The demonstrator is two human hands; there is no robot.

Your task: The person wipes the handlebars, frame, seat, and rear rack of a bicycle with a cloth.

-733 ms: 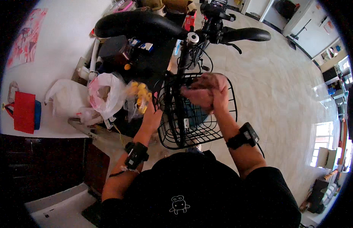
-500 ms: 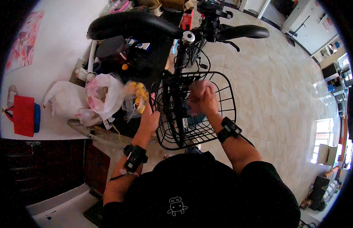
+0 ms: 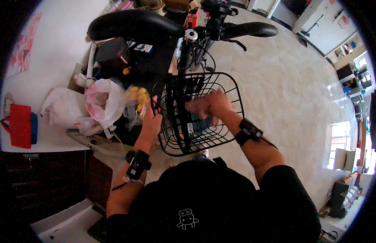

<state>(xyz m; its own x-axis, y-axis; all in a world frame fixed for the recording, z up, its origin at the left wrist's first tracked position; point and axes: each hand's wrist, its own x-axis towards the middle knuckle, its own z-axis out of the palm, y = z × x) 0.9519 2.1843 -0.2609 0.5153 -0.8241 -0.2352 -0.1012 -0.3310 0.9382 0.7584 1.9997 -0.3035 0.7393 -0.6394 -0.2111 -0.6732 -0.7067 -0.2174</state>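
A black wire bicycle basket hangs in front of me, below the bicycle's handlebar. My left hand is closed on the basket's left rim, and a small pink bit shows just above its fingers. Over the inside of the basket, toward its right side, is my right hand, bent at the wrist. Its fingers look curled in around something soft and pinkish-brown, which motion smears too much to name. Both wrists carry strapped black devices.
Left of the basket, a black-topped table holds a clear bag of yellow-orange fruit, white plastic bags, a dark container and a single orange fruit. A red bag is by the left wall. Tiled floor extends to the right.
The whole scene has shifted slightly left in view. Relative to the basket, my right hand has moved a little right, while my left hand keeps its place on the rim.
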